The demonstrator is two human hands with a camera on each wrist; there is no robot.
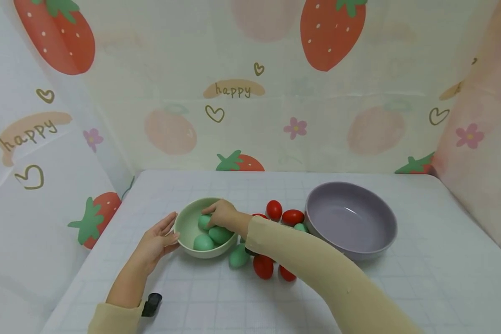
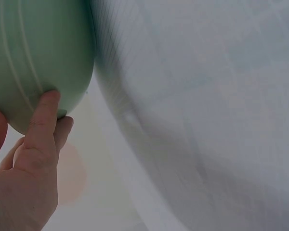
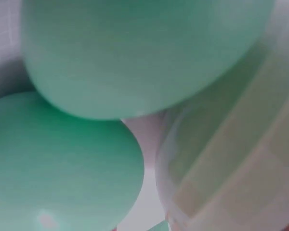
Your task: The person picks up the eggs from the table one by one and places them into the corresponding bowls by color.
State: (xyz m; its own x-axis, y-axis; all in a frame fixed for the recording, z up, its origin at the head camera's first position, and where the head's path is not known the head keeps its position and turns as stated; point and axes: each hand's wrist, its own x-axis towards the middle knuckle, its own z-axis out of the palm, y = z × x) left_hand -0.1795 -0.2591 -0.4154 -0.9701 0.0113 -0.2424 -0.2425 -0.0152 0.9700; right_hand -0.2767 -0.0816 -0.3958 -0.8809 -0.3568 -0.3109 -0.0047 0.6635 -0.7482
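A light green bowl [image 1: 188, 214] stands left of centre in the head view with several green toy eggs in it. My left hand [image 1: 156, 241] lies along the bowl's left side, its fairly straight fingers touching the outer wall; the left wrist view shows a fingertip [image 2: 49, 98] pressed there. My right hand [image 1: 225, 215] reaches over the bowl's right rim and pinches a green egg [image 1: 204, 222] inside. Two more green eggs, one at the front [image 1: 203, 242] and one on the right [image 1: 220, 235], lie beside it. Part of my right fingers is hidden.
Red eggs [image 1: 274, 210] and green eggs [image 1: 239, 256] lie on the table right of the bowl, partly behind my right sleeve. A wide purple bowl [image 1: 350, 222] stands at the right. Close green eggs [image 3: 62, 163] fill much of the right wrist view.
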